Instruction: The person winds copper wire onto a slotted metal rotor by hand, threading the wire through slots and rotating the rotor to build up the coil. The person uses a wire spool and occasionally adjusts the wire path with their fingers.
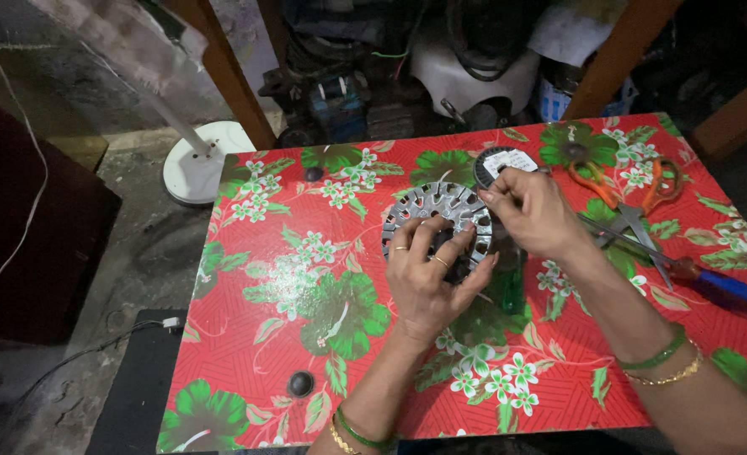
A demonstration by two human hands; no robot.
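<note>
A round metal stator ring with slots point(434, 206) is held above a table covered in a red cloth with green and white flowers point(281, 278). My left hand point(428, 278) grips the ring from below, fingers curled over its near rim. My right hand point(533, 211) pinches the ring's right edge from above. Just behind the ring lies a dark round disc with a white label point(500, 160). The ring's lower right part is hidden by my fingers.
Orange-handled scissors point(634, 198) and a screwdriver with a red and blue handle point(714, 286) lie at the right of the table. A white fan base point(197, 164) stands on the floor at the left. Wooden legs and cluttered machine parts point(340, 101) sit behind.
</note>
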